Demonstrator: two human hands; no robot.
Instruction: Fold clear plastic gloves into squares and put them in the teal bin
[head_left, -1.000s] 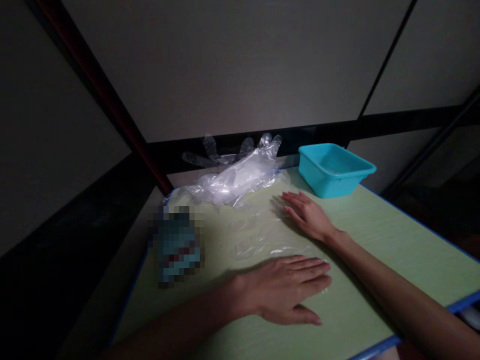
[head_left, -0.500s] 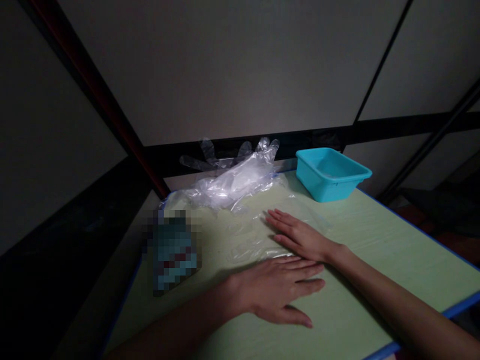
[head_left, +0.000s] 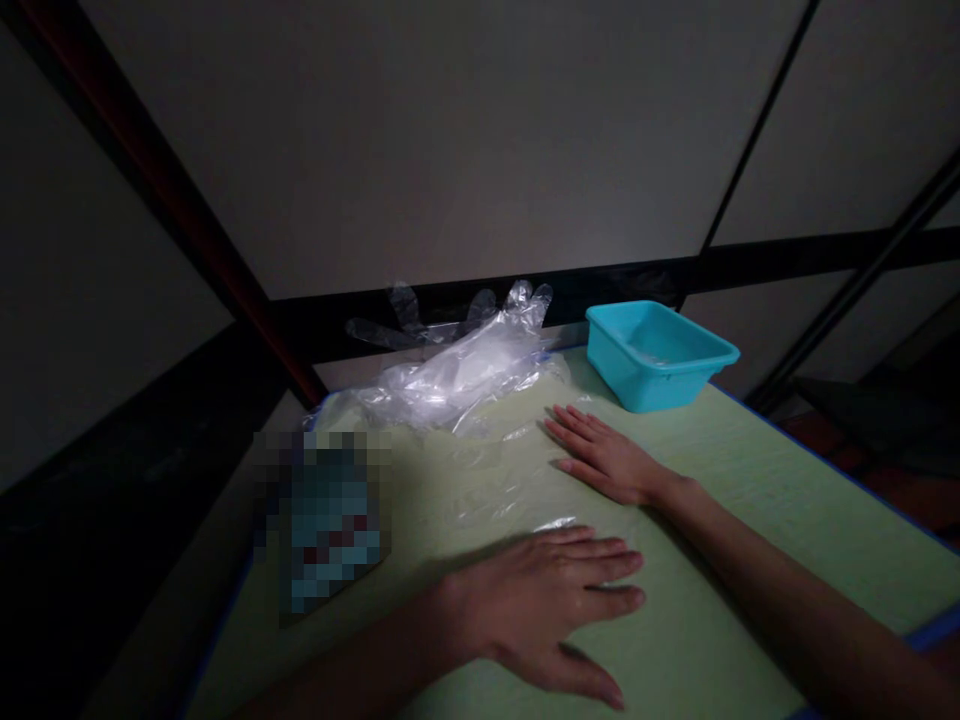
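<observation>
My left hand lies flat, fingers stretched out, on the near part of a green table. It presses the near end of a thin clear plastic glove that is spread on the table. My right hand rests flat and open a little farther back, on the far right part of the same glove. A heap of clear plastic gloves lies at the table's far edge, with some fingers sticking up.
A turquoise plastic tub stands at the far right corner of the table. A blurred bluish object sits at the left edge. Dark wall panels and a slanted red bar rise behind the table. The room is dim.
My right hand slid left and nearer over the glove, then back to the right and away. My left hand stayed flat, with its fingers now slightly more spread.
</observation>
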